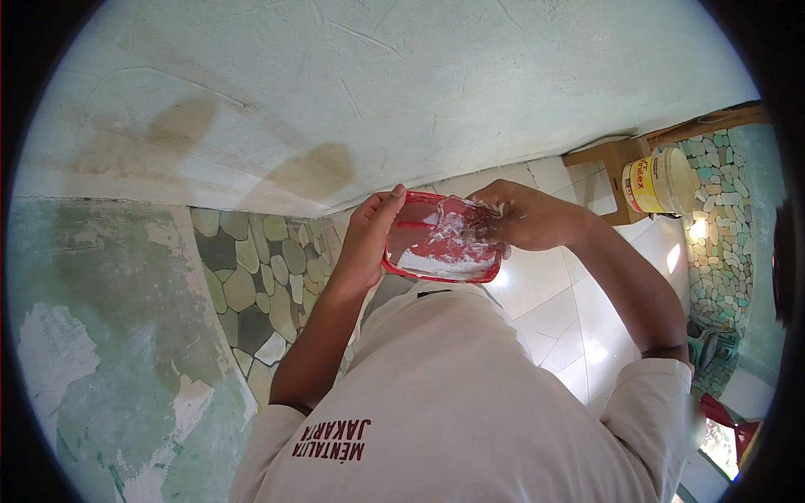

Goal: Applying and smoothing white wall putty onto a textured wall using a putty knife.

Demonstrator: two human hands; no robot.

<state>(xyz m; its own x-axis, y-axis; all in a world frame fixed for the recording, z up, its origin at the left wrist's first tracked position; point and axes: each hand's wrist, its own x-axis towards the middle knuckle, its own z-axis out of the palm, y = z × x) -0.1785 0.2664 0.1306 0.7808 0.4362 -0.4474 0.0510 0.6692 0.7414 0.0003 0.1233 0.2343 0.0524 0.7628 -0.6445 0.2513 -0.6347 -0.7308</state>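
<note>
My left hand [371,235] grips the left side of a red rectangular plastic tray [436,272], which is tilted in front of my chest. White paste [430,261] is banked along its lower part and smeared over the middle and right. My right hand [528,214] is at the tray's right side, fingers curled and flecked with white paste; what they hold is hidden among the smears.
Ahead rises a pale, scuffed plaster wall [402,92]. A yellow-labelled bucket [650,184] is on brown cardboard [591,155] at right. Pebble mosaic [713,268] borders white floor tiles [553,327]. A stone-patterned strip [251,268] adjoins a patchy green surface [109,344] at left.
</note>
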